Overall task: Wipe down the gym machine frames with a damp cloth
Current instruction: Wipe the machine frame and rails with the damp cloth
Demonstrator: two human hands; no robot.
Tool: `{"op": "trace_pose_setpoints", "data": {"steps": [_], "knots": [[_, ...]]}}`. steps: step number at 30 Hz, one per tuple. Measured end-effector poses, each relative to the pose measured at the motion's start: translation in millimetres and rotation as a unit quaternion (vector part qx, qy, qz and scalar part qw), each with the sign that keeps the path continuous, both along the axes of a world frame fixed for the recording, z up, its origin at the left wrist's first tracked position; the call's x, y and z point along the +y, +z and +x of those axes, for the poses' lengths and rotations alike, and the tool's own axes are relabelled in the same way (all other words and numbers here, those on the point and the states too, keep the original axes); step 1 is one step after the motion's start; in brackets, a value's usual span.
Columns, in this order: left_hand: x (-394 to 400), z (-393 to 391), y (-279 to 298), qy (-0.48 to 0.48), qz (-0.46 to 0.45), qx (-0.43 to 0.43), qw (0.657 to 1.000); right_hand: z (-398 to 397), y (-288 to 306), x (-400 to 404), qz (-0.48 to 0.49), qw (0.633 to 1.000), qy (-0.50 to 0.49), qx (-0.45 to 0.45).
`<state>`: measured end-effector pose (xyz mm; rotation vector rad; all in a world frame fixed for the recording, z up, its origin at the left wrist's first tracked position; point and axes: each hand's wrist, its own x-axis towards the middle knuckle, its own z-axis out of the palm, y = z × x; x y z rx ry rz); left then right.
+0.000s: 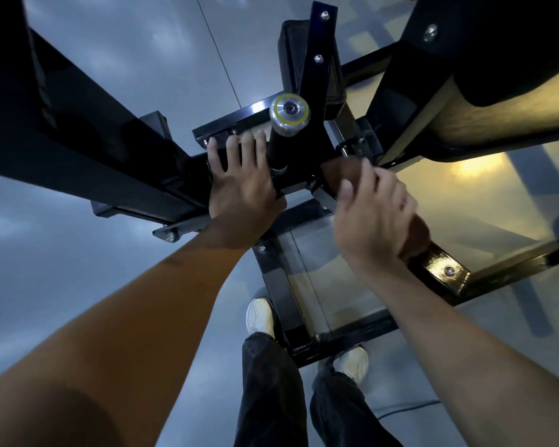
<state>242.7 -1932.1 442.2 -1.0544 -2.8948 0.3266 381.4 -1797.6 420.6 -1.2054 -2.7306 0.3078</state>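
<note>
A: Head view first: where is the cloth?

B: The brown cloth [339,171] is bunched under the right hand [373,217]. One end pokes out past the fingertips, against the black machine frame [439,264] near its central joint; the other end shows behind the heel of the hand, on the glossy bar that runs down to a bolted end.

A: Is that hand gripping it?

B: The fingers curl over the wad and press it to the bar, so I'd call it grasped, though the hand is blurred and the thumb side is hard to read.

A: And the other hand?

B: The left hand [241,185] lies flat with fingers straight on the frame's crosspiece, just beside the upright post with the chrome end cap [289,116]. It holds nothing; it looks like a brace.

A: How will the cloth handle?

B: Soft and limp, I'd judge, light even when damp, so it will fold round the square tube. Best kept balled in the palm with a flap free to wrap the edges. The painted steel looks slick and rigid, with bolt heads that may snag.

A: So relative to the grip?

B: The cloth sits beneath the palm, between hand and bar, sticking out at both ends.
</note>
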Motion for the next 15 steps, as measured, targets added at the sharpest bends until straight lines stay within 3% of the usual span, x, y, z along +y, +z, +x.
{"op": "trace_pose_setpoints", "data": {"steps": [6,10,15], "knots": [[-1,-1,-1,-0.003,-0.006,0.009,1.0,-83,6,-11,-0.024,1.0,0.01,-0.001],[-2,-2,-2,-0.006,0.003,0.004,1.0,-2,1,8,-0.007,0.995,0.095,0.033],[-2,-2,0,-0.003,0.009,-0.01,1.0,114,-8,41,-0.049,0.997,0.059,0.009]]}}
